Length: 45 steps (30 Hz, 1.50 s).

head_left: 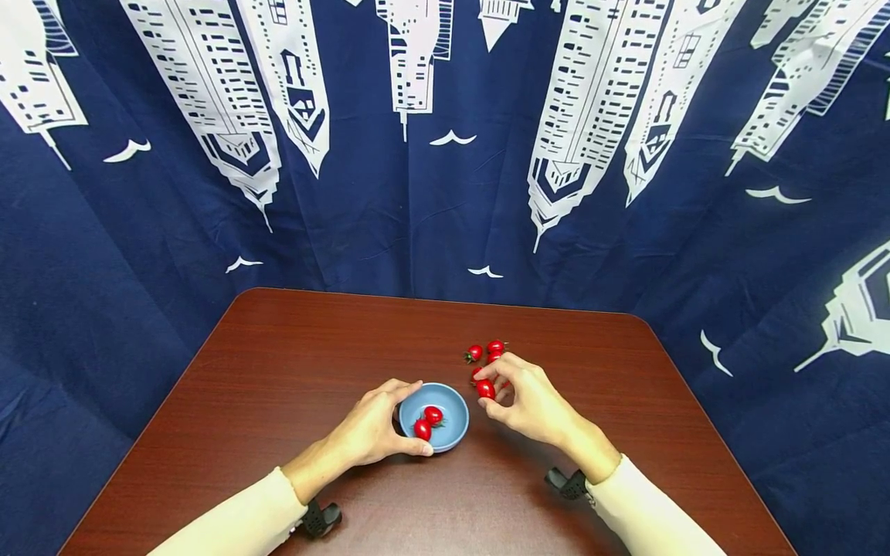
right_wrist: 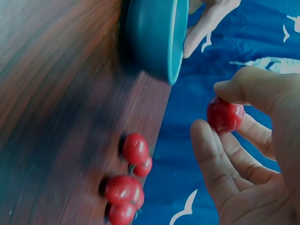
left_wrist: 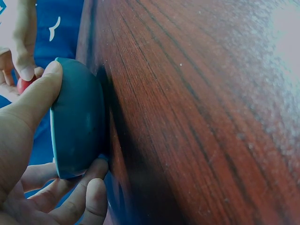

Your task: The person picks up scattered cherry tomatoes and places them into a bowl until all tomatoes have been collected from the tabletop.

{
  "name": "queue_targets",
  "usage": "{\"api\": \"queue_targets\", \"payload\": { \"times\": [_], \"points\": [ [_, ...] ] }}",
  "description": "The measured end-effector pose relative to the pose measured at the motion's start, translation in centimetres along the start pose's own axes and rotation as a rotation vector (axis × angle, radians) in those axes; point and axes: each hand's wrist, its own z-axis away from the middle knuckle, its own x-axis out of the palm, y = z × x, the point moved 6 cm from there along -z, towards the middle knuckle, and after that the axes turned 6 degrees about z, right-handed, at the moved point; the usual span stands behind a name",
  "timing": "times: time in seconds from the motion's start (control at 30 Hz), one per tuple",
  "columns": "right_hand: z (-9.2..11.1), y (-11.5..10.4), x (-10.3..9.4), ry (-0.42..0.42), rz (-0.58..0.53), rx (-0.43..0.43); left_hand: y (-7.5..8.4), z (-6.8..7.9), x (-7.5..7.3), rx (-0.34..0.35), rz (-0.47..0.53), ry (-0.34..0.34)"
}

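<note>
A small blue bowl (head_left: 457, 427) stands on the table, and my left hand (head_left: 371, 426) grips it from the left, thumb at the near rim and fingers around the far side. Inside lie two red cherry tomatoes (head_left: 422, 429), one with green stem leaves showing. To the right of the bowl, my right hand (head_left: 534, 401) pinches another cherry tomato (right_wrist: 226, 115) between thumb and fingers; the right wrist view shows it raised off the table. Several loose cherry tomatoes (right_wrist: 123, 189) lie clustered beyond that hand, partly hidden by its fingers in the head view.
The dark red-brown wooden table (head_left: 334, 332) has rounded far corners. Behind and beside it hangs a navy cloth (head_left: 445, 208) printed with white buildings and birds. Each wrist wears a black strap device (head_left: 321, 519), close over the tabletop.
</note>
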Motion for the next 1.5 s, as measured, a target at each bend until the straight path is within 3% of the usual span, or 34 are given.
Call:
{"api": "queue_targets", "payload": {
  "times": [0.4, 0.77, 1.17, 1.5],
  "points": [
    [-0.5, -3.2, 1.4, -0.070, 0.022, -0.106, 0.1, -0.1, 0.1, 0.005, 0.018, -0.002],
    [-0.5, -5.3, 2.4, -0.161, 0.047, -0.124, 0.1, -0.1, 0.2, 0.011, 0.025, -0.017],
    [-0.4, -6.1, 2.8, -0.177, 0.129, -0.156, 0.1, 0.0, 0.2, 0.009, 0.015, -0.021],
    [-0.2, -5.8, 2.2, -0.141, 0.128, -0.135, -0.1, 0.0, 0.1, -0.007, 0.011, -0.008]
  ]
}}
